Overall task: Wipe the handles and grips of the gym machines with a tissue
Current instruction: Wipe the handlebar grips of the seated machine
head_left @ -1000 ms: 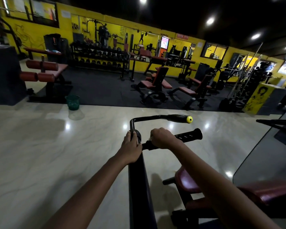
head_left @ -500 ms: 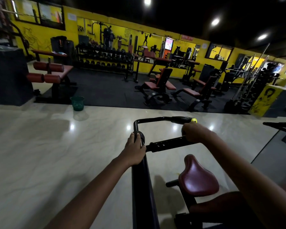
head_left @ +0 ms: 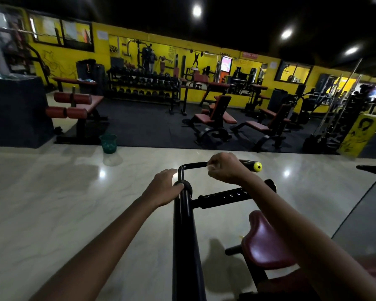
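Right hand (head_left: 226, 168) curled round the upper handle (head_left: 245, 165), pale tissue (head_left: 211, 166) bunched under its fingers. Left hand (head_left: 164, 187) grips the post top (head_left: 182, 186) beside it. Best to twist while sliding toward the yellow end cap (head_left: 257, 166), covering the whole grip.

Glossy pale marble floor (head_left: 52, 213) reflects ceiling lights. A green bin (head_left: 108, 143) stands on it at the edge of the black rubber mat (head_left: 152, 129), which bears benches (head_left: 213, 120) and a dumbbell rack (head_left: 143, 88).

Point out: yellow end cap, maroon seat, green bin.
yellow end cap (head_left: 257, 166), head view, centre of the cap face
maroon seat (head_left: 267, 242), head view, top of the padding
green bin (head_left: 108, 144), head view, front wall
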{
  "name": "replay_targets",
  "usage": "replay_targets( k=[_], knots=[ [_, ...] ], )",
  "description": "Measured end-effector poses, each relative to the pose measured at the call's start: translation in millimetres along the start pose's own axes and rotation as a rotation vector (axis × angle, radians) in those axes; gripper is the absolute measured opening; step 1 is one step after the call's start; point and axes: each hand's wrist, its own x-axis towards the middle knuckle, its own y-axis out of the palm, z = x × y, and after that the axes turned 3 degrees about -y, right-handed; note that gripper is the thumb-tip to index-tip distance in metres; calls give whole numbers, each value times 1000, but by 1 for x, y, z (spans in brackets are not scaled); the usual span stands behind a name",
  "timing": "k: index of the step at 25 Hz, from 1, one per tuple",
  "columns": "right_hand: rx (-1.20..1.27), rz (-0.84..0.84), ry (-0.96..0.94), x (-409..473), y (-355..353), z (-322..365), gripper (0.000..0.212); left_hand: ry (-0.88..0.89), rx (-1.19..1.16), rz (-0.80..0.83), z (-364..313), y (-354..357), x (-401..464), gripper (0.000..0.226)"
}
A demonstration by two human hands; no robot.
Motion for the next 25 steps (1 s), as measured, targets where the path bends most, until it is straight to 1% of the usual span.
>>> replay_targets(
  k=[4, 8, 13, 18, 25],
  knots=[
    [28, -124, -82, 37, 20, 16, 14, -17, -1, -51, 21, -30, 22, 56],
    [26, -155, -73, 86, 43, 29, 17, -22, 22, -66, 52, -58, 62, 59],
    [36, -214, 6, 150, 65, 44, 20, 12, 79, -51, 91, -97, 129, 57],
    [80, -253, 103, 213, 78, 41, 19, 26, 69, -41, 113, -122, 199, 54],
    [80, -271, 207, 293, 89, 2, 17, 105, 37, 3, 121, -123, 302, 55]
  ],
)
